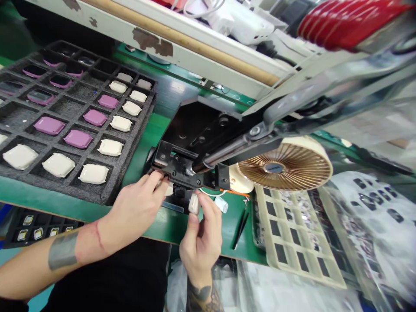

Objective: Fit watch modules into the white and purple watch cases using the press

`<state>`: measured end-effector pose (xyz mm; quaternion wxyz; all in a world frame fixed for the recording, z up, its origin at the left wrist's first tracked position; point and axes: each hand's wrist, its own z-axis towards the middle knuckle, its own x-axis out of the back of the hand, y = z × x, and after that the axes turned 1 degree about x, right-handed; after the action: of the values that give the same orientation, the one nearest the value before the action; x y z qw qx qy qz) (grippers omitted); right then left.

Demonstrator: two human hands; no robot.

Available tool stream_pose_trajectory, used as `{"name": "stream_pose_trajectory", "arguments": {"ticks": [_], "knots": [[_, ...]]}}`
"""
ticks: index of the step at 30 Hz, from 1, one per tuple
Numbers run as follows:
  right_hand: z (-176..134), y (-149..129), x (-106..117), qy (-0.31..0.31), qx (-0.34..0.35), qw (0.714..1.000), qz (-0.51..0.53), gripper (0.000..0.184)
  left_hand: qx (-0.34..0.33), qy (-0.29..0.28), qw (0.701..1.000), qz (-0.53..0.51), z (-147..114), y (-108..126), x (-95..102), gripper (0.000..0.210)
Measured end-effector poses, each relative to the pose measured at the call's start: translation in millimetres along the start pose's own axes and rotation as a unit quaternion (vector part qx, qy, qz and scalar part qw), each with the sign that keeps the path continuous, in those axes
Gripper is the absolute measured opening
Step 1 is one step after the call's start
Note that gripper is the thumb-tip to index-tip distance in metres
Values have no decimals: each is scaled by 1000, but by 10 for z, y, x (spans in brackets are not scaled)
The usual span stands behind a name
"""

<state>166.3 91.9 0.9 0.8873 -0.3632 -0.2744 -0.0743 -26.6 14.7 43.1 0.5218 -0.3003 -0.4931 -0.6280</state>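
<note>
My right hand [202,236] pinches a small cream watch case [194,203] upright between thumb and fingers, just below the black press fixture [195,143]. My left hand [134,210] rests at the fixture's front left corner, fingertips touching its lower edge near another cream piece that is mostly hidden. The fixture's long lever arm [292,112] runs up to the right, ending in a red handle [341,19].
A black foam tray [74,125] on the left holds several cream and purple cases. A small fan [286,164] stands right of the fixture. A cream grid tray [295,234], black tweezers [241,225] and plastic bags lie at the right. A dark tray [39,225] sits below the table edge.
</note>
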Motion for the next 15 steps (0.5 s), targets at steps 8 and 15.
{"name": "stream_pose_trajectory", "arguments": {"ticks": [8, 15], "knots": [[-69, 143, 11, -12, -4, 999, 35, 51, 25, -129, 990, 52, 189, 78, -107, 35], [2, 160, -24, 52, 138, 989, 11, 64, 1, -48, 973, -224, -67, 137, 78, 50]]}}
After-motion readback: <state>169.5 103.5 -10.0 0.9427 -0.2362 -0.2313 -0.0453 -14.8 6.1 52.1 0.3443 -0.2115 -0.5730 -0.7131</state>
